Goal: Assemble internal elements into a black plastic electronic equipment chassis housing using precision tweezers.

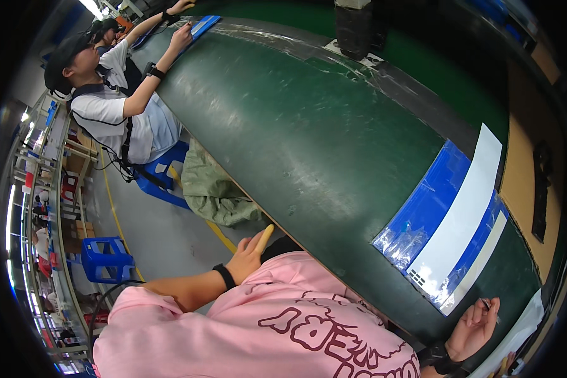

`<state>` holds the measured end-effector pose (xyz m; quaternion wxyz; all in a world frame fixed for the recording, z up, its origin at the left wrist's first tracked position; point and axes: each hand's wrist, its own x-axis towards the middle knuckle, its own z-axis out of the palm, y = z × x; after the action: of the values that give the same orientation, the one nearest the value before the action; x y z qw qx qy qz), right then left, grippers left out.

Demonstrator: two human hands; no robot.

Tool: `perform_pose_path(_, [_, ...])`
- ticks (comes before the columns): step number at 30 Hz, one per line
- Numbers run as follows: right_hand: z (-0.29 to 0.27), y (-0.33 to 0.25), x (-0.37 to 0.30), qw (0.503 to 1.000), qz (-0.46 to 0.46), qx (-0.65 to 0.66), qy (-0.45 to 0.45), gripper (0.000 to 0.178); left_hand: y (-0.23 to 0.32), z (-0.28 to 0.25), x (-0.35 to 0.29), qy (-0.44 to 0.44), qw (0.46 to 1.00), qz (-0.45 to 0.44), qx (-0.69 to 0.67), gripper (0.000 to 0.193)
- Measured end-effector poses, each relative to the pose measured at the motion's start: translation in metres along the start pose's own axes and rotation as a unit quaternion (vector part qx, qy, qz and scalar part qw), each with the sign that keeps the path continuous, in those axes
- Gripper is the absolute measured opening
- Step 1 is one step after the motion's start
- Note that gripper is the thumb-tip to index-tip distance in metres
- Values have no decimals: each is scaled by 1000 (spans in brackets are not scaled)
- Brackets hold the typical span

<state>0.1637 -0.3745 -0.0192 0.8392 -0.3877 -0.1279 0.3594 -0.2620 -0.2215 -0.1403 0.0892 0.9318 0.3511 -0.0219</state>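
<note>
My left hand (249,257) is by the near edge of the green worktable (283,126), beside my body. A yellow cover sits on one outstretched finger, and I see nothing held there. At the lower right my right hand (474,331) is over the table with its fingers curled. A small dark thing (486,304) is pinched at its fingertips, too small to name. Close by, a blue mat (422,201) under clear tape lies on the table. Across it rest a long white strip (463,217) and a narrower pale strip (479,261).
A white sheet (516,334) lies right of my right hand. Brown cardboard (532,170) borders the table's right end. At the far left another person (116,101) works at a blue piece (201,28). Green cloth (214,186) and a blue stool (106,258) are left of the table.
</note>
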Motion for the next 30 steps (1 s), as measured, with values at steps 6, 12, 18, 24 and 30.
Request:
perform_pose_path(6, [1,0,0,1000,1,6,2,20,3,-15,26,-38,999,19,16,32])
perform_pose_path(12, [-1,0,-1,1000,-7,15,11,21,4,19,28,-35,955,-218,-196,41])
perform_pose_path(18, [3,0,-1,1000,-8,17,16,22,-15,57,30,11,901,-249,-354,36])
perform_pose_path(24, [5,-1,-1,998,-24,24,44,22,-25,65,40,84,982,-152,-78,36])
perform_pose_path(30, [10,5,3,998,-18,29,60,17,-41,115,42,19,978,-155,-141,40])
